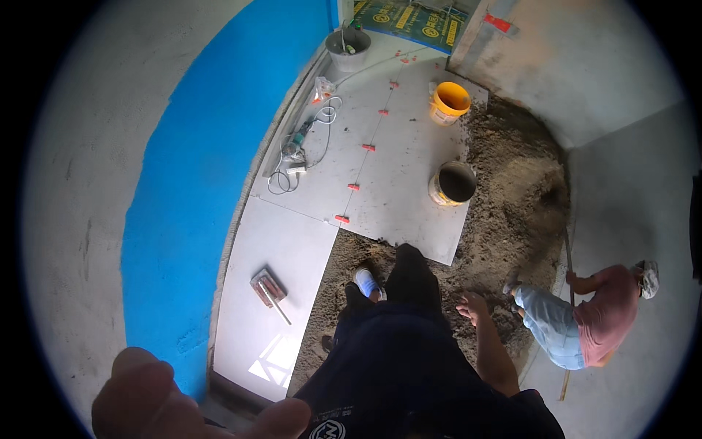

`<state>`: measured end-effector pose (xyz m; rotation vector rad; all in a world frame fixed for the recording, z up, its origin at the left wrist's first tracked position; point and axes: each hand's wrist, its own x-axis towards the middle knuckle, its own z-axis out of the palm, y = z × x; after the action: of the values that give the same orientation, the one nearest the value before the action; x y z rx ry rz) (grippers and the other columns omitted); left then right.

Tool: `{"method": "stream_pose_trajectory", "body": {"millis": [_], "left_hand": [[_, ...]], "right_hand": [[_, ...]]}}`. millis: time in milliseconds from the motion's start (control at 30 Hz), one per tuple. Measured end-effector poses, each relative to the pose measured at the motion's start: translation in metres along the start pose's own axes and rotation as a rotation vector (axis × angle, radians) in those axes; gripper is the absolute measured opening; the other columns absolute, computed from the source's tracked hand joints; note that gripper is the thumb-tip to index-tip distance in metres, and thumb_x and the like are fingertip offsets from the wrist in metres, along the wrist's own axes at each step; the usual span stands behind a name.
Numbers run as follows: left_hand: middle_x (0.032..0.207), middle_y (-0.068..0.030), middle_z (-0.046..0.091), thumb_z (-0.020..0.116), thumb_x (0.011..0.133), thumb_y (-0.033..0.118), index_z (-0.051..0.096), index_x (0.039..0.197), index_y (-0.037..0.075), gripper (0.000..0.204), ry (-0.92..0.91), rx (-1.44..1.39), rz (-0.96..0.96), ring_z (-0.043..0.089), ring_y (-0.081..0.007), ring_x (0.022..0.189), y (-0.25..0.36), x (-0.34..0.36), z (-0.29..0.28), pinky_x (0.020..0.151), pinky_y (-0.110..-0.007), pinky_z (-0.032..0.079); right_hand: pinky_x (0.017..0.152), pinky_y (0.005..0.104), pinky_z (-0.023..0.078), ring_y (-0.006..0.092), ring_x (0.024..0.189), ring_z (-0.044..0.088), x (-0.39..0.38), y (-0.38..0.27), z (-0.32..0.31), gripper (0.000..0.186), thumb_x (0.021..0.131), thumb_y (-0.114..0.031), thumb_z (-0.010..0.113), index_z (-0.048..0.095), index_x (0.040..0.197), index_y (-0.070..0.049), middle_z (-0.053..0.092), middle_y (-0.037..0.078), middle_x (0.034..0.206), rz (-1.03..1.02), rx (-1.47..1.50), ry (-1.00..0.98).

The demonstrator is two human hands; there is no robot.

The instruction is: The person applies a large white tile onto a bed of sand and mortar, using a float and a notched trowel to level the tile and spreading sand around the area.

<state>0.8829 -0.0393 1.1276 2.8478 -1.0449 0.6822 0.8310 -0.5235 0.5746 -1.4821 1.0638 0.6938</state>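
Left hand [183,402] blurred, close to the lens, fingers curled; grip impossible to tell. Right hand [474,307] loosely spread, empty, hanging over coarse, crumbly sand bed [504,190]. Nearby, smooth grey floor tiles [395,168] with red levelling clips [341,218]; round yellow buckets [452,183]; flat trowel [269,289].

1. The right hand [474,307] hangs over bare mortar bed [512,212], with nothing beside it.
2. A crouching person [585,322] blocks the way further right.
3. Two buckets [455,183] stand at the tiles' [395,168] edge ahead.
4. The left hand [168,399] is close against the wall [73,219].
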Motion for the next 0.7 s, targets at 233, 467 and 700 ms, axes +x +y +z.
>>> {"method": "stream_pose_trajectory", "body": {"millis": [233,467,700], "left_hand": [[0.079,-0.0043,0.044,0.063,0.085,0.052,0.06,0.11,0.008,0.051,0.015,-0.047,-0.032,0.047,-0.0145,0.057,-0.013,0.06,0.033,0.062,-0.042,0.058],[0.078,-0.0046,0.043,0.06,0.085,0.059,0.064,0.105,0.001,0.061,0.002,-0.102,-0.067,0.045,-0.0141,0.054,-0.059,0.147,0.095,0.062,-0.043,0.057],[0.077,-0.0044,0.044,0.06,0.086,0.055,0.064,0.103,0.0,0.057,-0.192,-0.086,0.055,0.047,-0.0152,0.054,-0.156,0.284,0.178,0.066,-0.044,0.058]], "right_hand": [[0.054,0.0316,0.052,0.0184,0.064,0.063,0.015,-0.014,0.001,0.02,0.095,-0.028,0.06,0.057,0.085,-0.01,0.058,0.004,0.077,0.051,-0.055,0.001],[0.048,0.0252,0.04,0.0146,0.056,0.054,0.075,-0.056,0.007,0.015,0.094,-0.021,0.055,0.057,0.08,-0.013,0.053,0.001,0.069,0.128,0.025,-0.094],[0.063,0.0365,0.05,0.014,0.067,0.058,0.183,-0.18,0.023,0.027,0.093,-0.035,0.058,0.053,0.076,-0.015,0.054,0.002,0.073,0.192,-0.113,-0.218]]}}
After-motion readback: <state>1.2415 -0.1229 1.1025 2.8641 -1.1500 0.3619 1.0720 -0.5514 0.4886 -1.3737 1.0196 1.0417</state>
